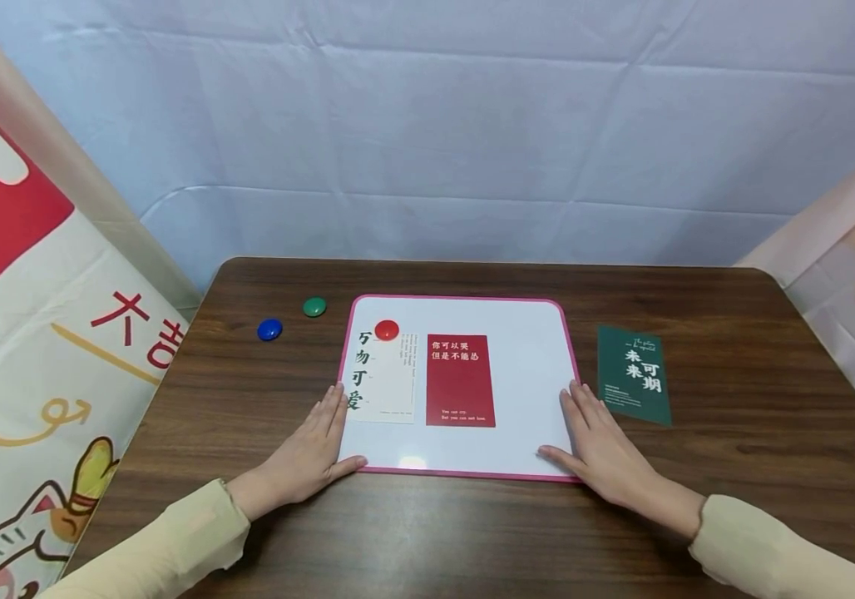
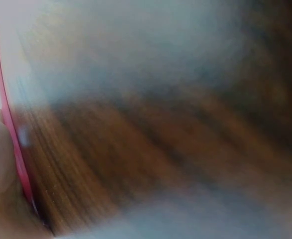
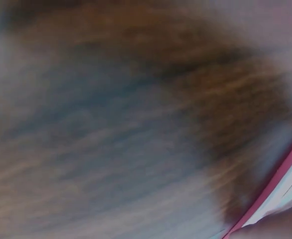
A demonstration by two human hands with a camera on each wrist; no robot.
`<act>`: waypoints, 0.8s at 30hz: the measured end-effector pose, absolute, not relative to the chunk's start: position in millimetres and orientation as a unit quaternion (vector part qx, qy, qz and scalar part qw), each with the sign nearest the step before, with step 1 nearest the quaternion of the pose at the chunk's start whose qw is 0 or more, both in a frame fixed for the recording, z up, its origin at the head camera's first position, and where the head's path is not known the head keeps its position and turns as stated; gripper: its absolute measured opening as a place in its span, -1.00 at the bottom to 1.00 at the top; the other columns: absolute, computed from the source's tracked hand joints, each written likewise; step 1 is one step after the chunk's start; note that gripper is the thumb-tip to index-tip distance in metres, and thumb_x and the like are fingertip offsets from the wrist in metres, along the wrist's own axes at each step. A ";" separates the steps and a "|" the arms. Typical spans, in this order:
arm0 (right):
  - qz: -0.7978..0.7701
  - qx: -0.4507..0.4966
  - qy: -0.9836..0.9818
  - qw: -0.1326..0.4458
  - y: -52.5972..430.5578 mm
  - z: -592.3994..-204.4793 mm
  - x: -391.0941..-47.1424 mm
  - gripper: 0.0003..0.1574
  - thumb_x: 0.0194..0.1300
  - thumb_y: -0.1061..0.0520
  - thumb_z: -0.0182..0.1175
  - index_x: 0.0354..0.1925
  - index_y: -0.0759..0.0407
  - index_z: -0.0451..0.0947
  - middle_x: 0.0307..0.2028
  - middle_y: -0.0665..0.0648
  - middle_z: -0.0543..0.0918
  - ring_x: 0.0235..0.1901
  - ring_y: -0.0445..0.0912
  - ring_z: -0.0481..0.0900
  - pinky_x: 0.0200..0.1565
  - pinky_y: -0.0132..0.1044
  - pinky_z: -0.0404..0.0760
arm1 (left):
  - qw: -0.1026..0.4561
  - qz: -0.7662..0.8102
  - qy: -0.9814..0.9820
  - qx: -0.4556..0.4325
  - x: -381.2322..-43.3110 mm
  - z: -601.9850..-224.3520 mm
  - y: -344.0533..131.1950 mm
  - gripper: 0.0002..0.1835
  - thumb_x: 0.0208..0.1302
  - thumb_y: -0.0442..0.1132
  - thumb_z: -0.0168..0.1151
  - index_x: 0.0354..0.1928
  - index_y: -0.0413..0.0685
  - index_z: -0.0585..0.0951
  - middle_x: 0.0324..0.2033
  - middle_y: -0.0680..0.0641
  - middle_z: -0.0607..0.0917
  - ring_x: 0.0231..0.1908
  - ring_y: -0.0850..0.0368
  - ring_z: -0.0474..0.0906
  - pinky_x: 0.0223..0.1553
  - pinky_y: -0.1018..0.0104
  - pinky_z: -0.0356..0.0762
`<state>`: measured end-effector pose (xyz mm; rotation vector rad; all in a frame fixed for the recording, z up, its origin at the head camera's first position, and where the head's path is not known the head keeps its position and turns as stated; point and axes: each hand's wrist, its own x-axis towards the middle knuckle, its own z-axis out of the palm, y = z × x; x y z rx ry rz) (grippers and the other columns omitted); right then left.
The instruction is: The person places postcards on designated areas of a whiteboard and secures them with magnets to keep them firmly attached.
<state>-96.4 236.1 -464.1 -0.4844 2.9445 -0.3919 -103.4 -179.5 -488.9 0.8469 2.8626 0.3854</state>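
A whiteboard with a pink rim lies flat on the table. My left hand touches its left edge with straight fingers, the thumb at the lower left corner. On the opposite side, my right hand rests along the right edge, thumb over the board's surface. A white card with dark lettering lies on the board's left part, a round red magnet on its top. Beside it lies a red card with white lettering. Both wrist views are blurred, showing the pink rim and skin at one side.
Left of the board, a round blue magnet and a round green magnet sit on the brown wooden table. A dark green card lies right of the board. Pale cloth hangs behind the table.
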 end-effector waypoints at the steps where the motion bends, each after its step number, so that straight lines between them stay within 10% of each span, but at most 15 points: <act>1: -0.130 -0.160 0.976 0.068 236.7 -463.7 -95.3 0.20 0.08 -0.45 0.04 0.34 0.37 0.01 0.34 0.37 0.04 0.33 0.22 -0.09 0.24 0.13 0.06 | 0.066 0.128 0.949 0.280 -103.4 -488.6 -179.5 -0.03 0.26 0.29 -0.15 0.36 -0.40 -0.12 0.37 -0.32 -0.18 0.37 -0.11 -0.27 0.30 0.06 -0.05; 24: -0.100 -0.204 0.973 0.051 244.0 -475.9 -86.2 0.20 0.13 -0.45 -0.01 0.36 0.39 -0.07 0.38 0.36 -0.14 0.36 0.20 -0.23 0.25 0.07 0.07 | 0.063 0.128 0.949 0.281 -104.3 -491.2 -180.2 -0.02 0.25 0.30 -0.15 0.36 -0.39 -0.12 0.38 -0.31 -0.17 0.37 -0.10 -0.27 0.30 0.06 -0.05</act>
